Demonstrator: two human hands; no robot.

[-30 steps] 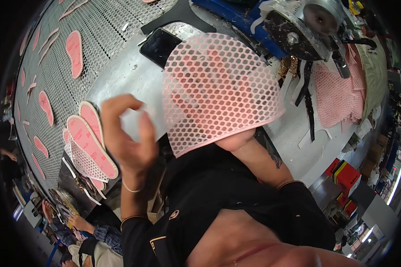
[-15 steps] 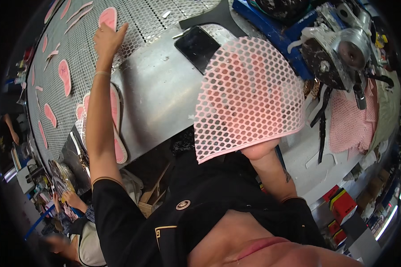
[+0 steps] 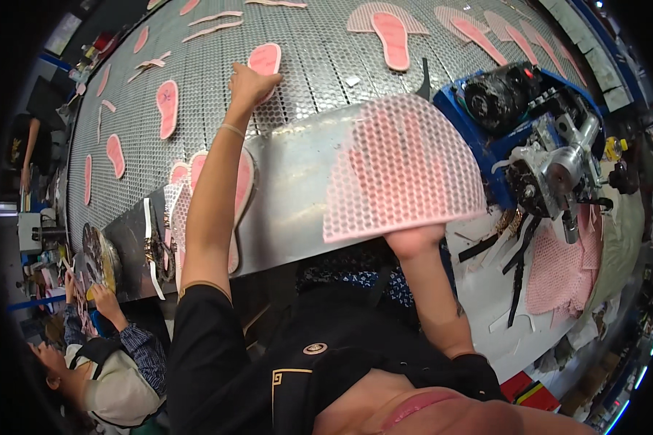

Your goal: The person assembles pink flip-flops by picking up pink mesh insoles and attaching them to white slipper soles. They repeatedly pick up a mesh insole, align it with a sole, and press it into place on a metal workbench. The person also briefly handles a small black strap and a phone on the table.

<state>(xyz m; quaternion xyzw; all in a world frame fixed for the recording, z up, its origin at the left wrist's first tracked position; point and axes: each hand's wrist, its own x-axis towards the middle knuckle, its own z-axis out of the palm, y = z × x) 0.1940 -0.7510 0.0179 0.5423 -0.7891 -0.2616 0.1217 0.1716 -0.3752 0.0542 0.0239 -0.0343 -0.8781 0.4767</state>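
1. The left hand reaches far out over the gray belt, toward 11 o'clock in the head view. Its fingers curl down onto a pink insole and press on its near edge. I cannot tell if it is pinching or just pushing.
2. The right hand is near the middle of the view. It is shut around the bottom edge of a pink mesh sheet full of little holes. The sheet stands up over the shiny metal plate.
3. The pink insole lies flat on the belt with holes. It looks thin, light and bendy, so I think it lifts best by its edge.
4. The mesh sheet looks light and a bit floppy. Holding its lower edge seems right.
5. More pink insoles lie on the belt at 9 and 12 o'clock. A small pile sits under the left forearm.
6. A blue machine with a metal head is at 2 o'clock. Another person sits at 8 o'clock.
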